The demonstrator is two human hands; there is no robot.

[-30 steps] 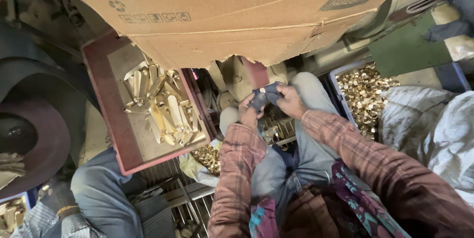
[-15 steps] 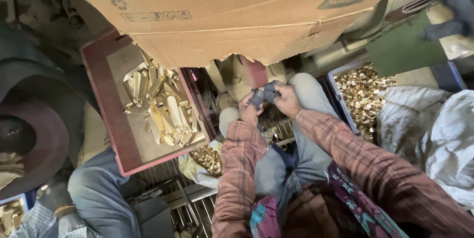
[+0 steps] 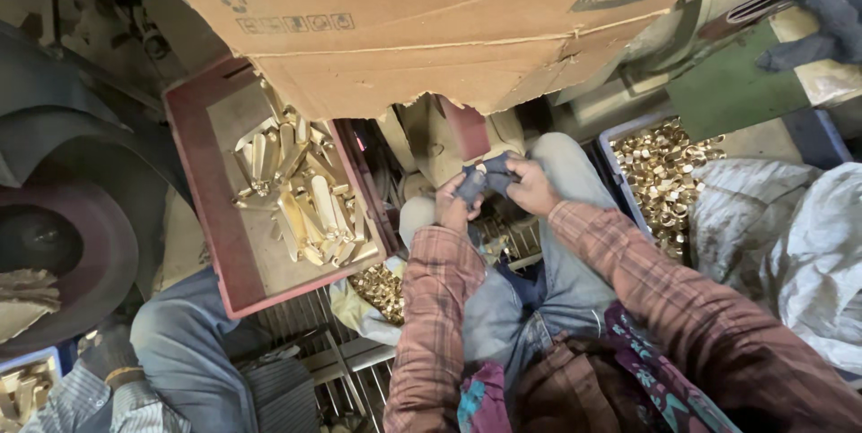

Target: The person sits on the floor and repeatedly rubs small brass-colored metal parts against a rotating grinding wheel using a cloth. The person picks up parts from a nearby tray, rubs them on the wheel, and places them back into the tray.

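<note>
A small piece of dark blue-grey cloth (image 3: 478,180) sits bunched and crumpled between the two hands — the left hand (image 3: 454,207) pinches its lower left edge, the right hand (image 3: 532,186) grips its upper right side. The cloth is soft and folded on itself, with no flat face showing. It is held just above the person's knees, to the right of the red tray (image 3: 202,218) — near it, not touching.
</note>
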